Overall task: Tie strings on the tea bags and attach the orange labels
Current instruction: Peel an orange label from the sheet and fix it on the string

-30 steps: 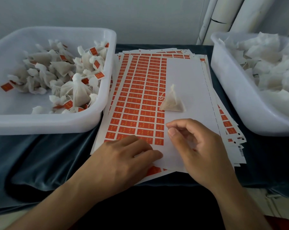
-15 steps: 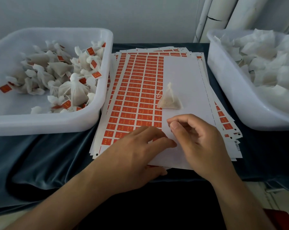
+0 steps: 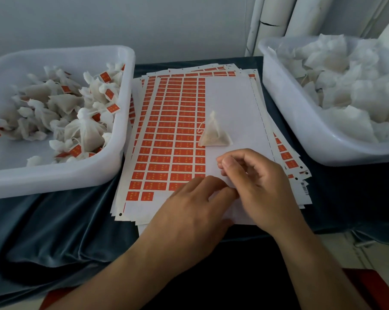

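Both hands on label sheet [image 3: 180, 139]: left hand [image 3: 195, 206] flat, fingers relaxed; right hand [image 3: 256, 184] pinching, contents too small to tell. Tea bag [image 3: 214, 134] just beyond right hand.

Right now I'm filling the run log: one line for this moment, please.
stage: label pick | left hand: on label sheet | right hand: fingers curled, hold unclear | tea bag: on sheet, unlabelled
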